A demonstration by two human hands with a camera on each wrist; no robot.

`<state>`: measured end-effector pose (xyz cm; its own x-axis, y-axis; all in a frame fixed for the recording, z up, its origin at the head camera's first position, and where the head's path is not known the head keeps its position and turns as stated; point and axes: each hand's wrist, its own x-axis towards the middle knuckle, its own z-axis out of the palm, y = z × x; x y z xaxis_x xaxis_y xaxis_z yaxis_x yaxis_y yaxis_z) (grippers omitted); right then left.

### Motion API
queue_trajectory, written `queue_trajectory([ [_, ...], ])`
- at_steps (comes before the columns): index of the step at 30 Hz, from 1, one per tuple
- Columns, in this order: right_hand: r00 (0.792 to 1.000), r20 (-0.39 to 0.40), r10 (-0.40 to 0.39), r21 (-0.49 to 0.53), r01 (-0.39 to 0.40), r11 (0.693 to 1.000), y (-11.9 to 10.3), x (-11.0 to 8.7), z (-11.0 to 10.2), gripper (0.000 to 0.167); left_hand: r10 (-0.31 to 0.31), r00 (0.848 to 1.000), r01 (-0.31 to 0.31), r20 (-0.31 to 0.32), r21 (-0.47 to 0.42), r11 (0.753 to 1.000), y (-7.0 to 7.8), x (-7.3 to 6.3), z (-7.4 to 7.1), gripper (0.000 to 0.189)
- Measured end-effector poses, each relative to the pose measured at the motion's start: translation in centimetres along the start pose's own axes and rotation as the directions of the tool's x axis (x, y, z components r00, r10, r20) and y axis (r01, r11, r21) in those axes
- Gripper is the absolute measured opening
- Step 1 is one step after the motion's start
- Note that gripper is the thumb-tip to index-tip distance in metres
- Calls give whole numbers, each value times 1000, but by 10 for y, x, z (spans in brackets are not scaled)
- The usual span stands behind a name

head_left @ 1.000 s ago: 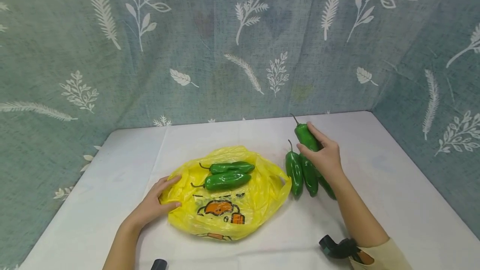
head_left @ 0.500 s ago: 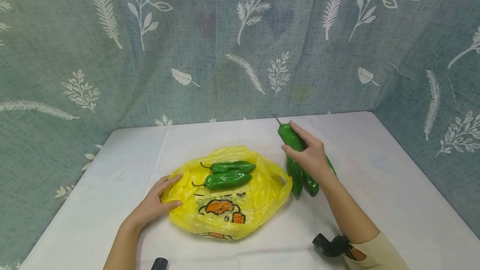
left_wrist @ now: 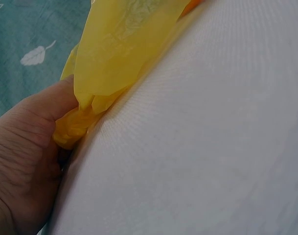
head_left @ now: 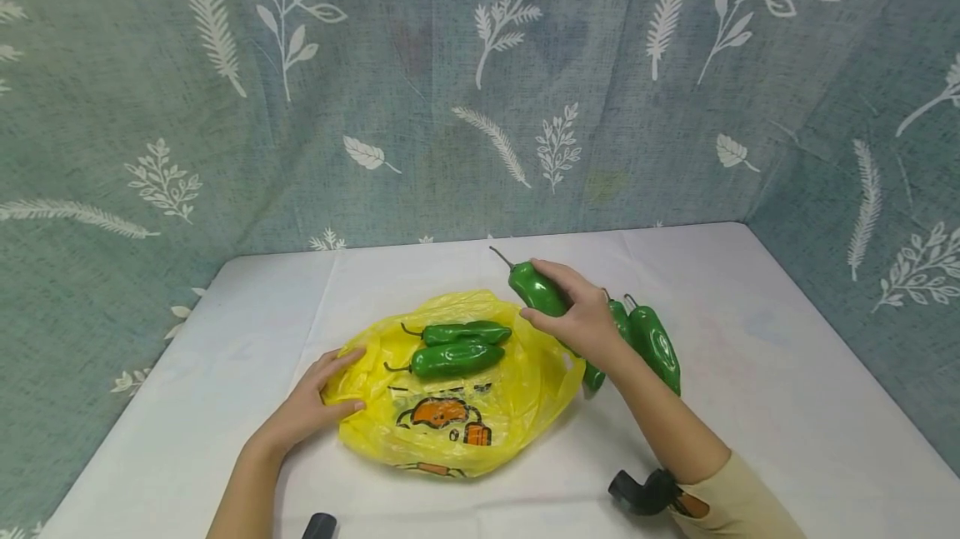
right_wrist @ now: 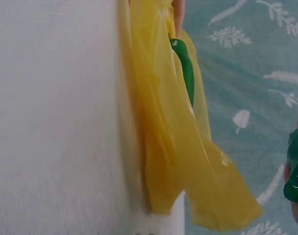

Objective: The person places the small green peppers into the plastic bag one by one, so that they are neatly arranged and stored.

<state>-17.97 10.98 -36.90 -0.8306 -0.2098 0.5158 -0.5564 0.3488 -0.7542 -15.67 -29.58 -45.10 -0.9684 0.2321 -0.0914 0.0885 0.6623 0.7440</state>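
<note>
My right hand (head_left: 581,318) grips a green chili pepper (head_left: 534,287) by its body, with its thin stem pointing up and left, close over the right side of a yellow plastic bag (head_left: 525,414). In the right wrist view, part of the held pepper (right_wrist: 296,171) shows at the right edge. Two green peppers (head_left: 456,361) lie side by side in the bag's mouth, stems to the left. My left hand (head_left: 315,401) holds the bag's left edge. The left wrist view shows its thumb (left_wrist: 60,98) against the bunched yellow plastic (left_wrist: 124,54).
Three more peppers (head_left: 655,346) lie on the white tabletop (head_left: 720,289) right of the bag, partly hidden behind the right hand and forearm. A leaf-patterned cloth (head_left: 420,39) stands behind the table and along its sides. Dark wrist camera mounts (head_left: 637,491) sit at the forearms.
My right hand has carried the pepper leftward, from above the other peppers to the bag's right side. More of the peppers on the table now show. The left hand keeps its place.
</note>
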Motion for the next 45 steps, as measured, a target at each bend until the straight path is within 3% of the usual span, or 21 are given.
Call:
queue_trajectory([
  [14,983,129,-133,125,117,985,-10,1,33,54,9,1000,-9,-4,14,1000,-1,0,0,77],
  [20,969,207,-132,167,98,981,-15,1,49,53,-4,1000,4,-1,6,1000,-2,0,0,77],
  [25,951,280,-130,125,98,987,-16,1,61,54,-5,1000,5,-1,4,1000,-2,1,0,77],
  [32,917,360,-171,66,158,985,-11,0,75,54,16,1000,-16,-13,27,1000,-3,1,0,76],
  [45,878,478,1,-1,-1,1000,-5,-3,90,52,36,999,-36,-15,8,999,-3,1,0,77],
])
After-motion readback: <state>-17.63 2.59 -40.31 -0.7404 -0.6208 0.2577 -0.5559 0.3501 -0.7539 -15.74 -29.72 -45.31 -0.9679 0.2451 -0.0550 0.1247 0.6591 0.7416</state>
